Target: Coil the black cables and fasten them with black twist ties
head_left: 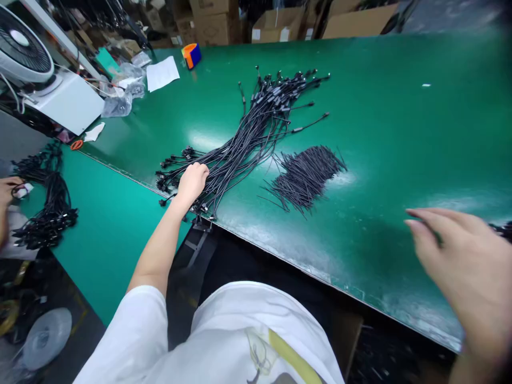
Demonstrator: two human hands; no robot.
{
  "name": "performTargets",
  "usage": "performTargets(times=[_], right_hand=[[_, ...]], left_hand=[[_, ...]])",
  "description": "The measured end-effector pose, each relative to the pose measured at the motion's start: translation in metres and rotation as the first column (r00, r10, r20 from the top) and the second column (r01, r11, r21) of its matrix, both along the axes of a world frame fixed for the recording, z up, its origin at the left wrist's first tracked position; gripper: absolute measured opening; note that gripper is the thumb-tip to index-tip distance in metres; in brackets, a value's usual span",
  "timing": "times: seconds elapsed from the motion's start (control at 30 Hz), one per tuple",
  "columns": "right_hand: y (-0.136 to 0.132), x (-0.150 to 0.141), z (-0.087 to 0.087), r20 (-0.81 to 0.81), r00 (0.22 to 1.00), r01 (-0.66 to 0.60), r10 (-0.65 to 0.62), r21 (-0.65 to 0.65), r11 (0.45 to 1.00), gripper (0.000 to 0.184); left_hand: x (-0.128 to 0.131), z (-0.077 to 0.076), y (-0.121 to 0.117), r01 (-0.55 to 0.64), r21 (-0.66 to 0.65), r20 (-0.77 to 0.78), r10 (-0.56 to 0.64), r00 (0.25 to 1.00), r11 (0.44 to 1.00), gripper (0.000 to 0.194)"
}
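A long bundle of black cables with plugs at both ends lies slantwise across the green table. My left hand is over its near left end, fingers curled down and closed around cable there; the fingertips are partly hidden. To the right of the bundle is a heap of short thin black ties or strips. Far off at the right edge, my right hand hovers above the table, thumb and forefinger slightly apart, with nothing visible between them.
More black cables lie on the lower table at left, beside another person's hand. A fan, white paper, an orange-and-blue tape roll and plastic bags stand at back left. Cardboard boxes line the far side.
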State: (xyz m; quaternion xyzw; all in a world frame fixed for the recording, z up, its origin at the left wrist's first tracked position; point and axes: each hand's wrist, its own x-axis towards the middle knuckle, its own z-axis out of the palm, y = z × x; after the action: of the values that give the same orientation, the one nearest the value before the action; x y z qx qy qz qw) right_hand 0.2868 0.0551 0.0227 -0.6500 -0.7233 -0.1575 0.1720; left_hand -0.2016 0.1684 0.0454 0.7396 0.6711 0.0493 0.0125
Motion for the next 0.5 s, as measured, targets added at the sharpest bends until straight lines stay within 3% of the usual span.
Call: performTargets(times=[0.1,0.23,0.43,0.5], right_hand=[[0.014,-0.040,0.011,0.072,0.980,-0.182,0.184,-0.036,0.983,0.037],[0.035,-0.081,0.012,0.073,0.926,-0.358,0.371,-0.149,0.922,0.036],[0.067,-0.130,0.012,0.033,0.826,-0.539,0.563,-0.248,0.805,0.033],[0.076,-0.141,0.014,0.022,0.810,-0.555,0.586,-0.290,0.779,0.032]], left_hand=[[-0.004,-0.001,0.003,-0.006,-0.017,0.037,0.006,0.999,1.000,0.031],[-0.013,-0.005,0.014,0.022,-0.100,0.120,-0.010,0.993,0.995,0.030],[-0.023,-0.009,0.033,0.024,-0.044,0.203,-0.015,0.979,0.999,0.016],[-0.023,0.003,0.033,-0.043,0.053,0.371,0.021,0.928,0.998,0.022]])
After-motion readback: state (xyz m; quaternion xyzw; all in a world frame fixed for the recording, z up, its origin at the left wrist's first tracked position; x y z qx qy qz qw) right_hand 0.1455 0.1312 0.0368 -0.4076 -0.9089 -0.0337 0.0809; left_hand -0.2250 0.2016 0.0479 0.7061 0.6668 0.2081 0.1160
